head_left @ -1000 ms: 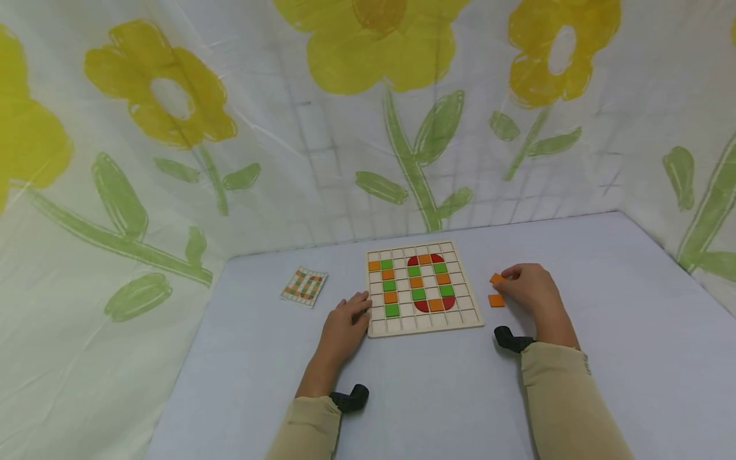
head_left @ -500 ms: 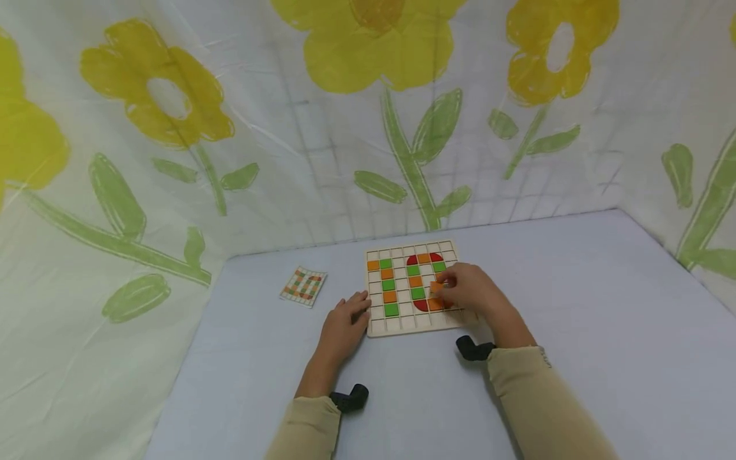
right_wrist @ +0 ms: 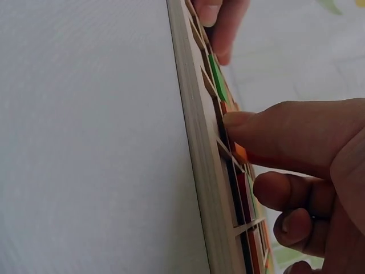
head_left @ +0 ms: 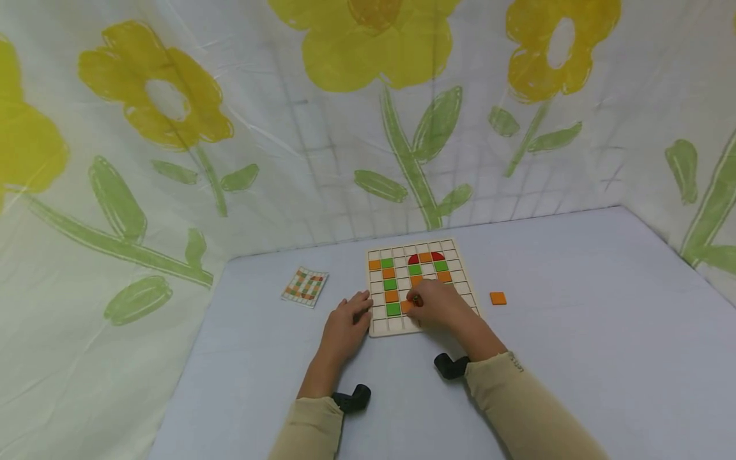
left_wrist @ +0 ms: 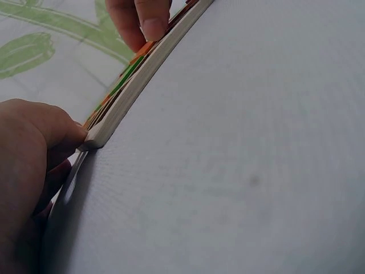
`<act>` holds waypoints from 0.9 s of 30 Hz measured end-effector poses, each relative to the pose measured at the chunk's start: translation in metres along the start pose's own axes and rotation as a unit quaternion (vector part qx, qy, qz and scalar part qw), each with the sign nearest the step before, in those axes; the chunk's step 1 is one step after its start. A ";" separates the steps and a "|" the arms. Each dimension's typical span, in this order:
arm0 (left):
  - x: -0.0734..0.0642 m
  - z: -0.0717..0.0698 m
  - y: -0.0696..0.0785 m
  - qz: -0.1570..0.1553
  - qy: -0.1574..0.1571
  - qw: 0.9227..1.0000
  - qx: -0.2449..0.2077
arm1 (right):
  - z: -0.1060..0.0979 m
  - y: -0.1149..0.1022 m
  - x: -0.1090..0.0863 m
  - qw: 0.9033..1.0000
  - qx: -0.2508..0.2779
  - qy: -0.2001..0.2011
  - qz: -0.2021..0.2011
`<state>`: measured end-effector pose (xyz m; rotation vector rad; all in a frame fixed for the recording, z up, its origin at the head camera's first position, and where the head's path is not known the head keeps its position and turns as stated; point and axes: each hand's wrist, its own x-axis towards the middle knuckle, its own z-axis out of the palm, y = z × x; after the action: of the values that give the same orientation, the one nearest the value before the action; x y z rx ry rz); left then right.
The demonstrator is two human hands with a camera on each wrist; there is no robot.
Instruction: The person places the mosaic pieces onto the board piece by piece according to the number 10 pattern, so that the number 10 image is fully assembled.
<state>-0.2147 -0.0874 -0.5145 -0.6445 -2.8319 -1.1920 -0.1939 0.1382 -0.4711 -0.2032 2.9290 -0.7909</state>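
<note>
A wooden grid board lies on the table, with green, orange and red tiles forming a 1 and part of a 0. My right hand reaches over its lower middle and pinches a square orange tile. That tile is at the cell just right of the lowest green tile of the 1. The hand covers the lower part of the 0. My left hand rests at the board's left edge, fingers relaxed; in the left wrist view its thumb touches the board's corner.
A single orange tile lies on the table right of the board. A small pattern card sits to the board's left. Behind the table hangs a flowered cloth. Black wrist cameras show at both cuffs.
My right hand has carried one orange tile from the table on the right, leftward across the board, to beside the 1. The left hand stays at the board's edge.
</note>
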 end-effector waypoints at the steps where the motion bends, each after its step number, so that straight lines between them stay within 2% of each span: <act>1: 0.000 0.000 0.000 0.000 0.000 1.000 0.000 | 0.000 0.000 0.000 1.000 -0.003 0.001 -0.001; 8: 0.000 0.001 0.001 -0.001 -0.002 1.000 0.000 | 0.003 0.000 0.000 1.000 -0.004 -0.002 -0.012; 13: 0.000 0.000 0.001 -0.001 -0.001 1.000 0.004 | -0.013 0.009 -0.005 0.999 0.029 -0.006 0.022; 18: -0.001 -0.001 0.003 -0.005 -0.001 1.000 0.005 | -0.053 0.042 -0.018 0.996 0.057 -0.031 0.060; 21: 0.000 -0.001 0.002 -0.003 0.000 1.000 0.004 | -0.074 0.067 -0.031 0.991 0.059 -0.049 0.112; 24: -0.001 0.000 0.002 -0.001 0.001 1.000 0.001 | -0.087 0.092 -0.044 0.986 0.061 -0.063 0.145; 27: -0.001 0.000 0.002 0.001 0.001 1.000 -0.003 | -0.091 0.110 -0.054 0.983 0.063 -0.072 0.156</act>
<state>-0.2131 -0.0863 -0.5132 -0.6474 -2.8256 -1.2019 -0.1641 0.2862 -0.4450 0.1975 2.6697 -0.8656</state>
